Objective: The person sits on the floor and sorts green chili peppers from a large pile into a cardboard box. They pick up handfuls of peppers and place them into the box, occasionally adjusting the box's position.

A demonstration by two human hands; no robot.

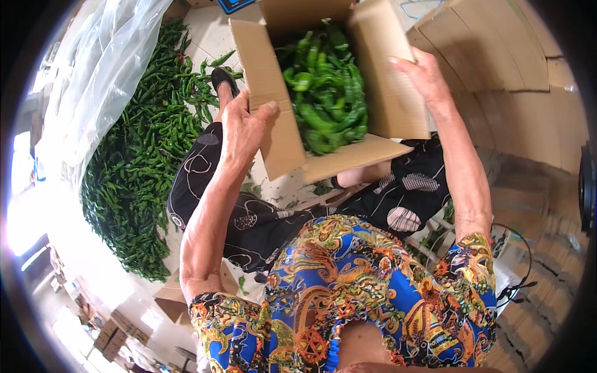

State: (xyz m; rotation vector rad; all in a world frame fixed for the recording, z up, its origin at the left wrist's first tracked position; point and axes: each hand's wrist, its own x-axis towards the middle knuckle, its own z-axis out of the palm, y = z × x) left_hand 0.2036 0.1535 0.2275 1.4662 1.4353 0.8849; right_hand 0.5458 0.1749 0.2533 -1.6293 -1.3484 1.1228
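Observation:
An open cardboard box [392,88] with its flaps spread is held up in front of me, above my lap and the floor. Green chili peppers [326,93] lie inside it, slightly blurred. My left hand [247,126] grips the left flap, thumb on its inner face. With my right hand [422,74] I grasp the outer edge of the right flap, the thumb over the rim. The near flap points towards my body, and the box's underside is hidden.
A large heap of green peppers [144,163] covers the floor at left, partly under clear plastic sheeting [112,60]. Flattened cardboard [489,51] stands at upper right. A smaller cardboard box [172,298] lies at lower left. Loose peppers are scattered near my shoe [223,77].

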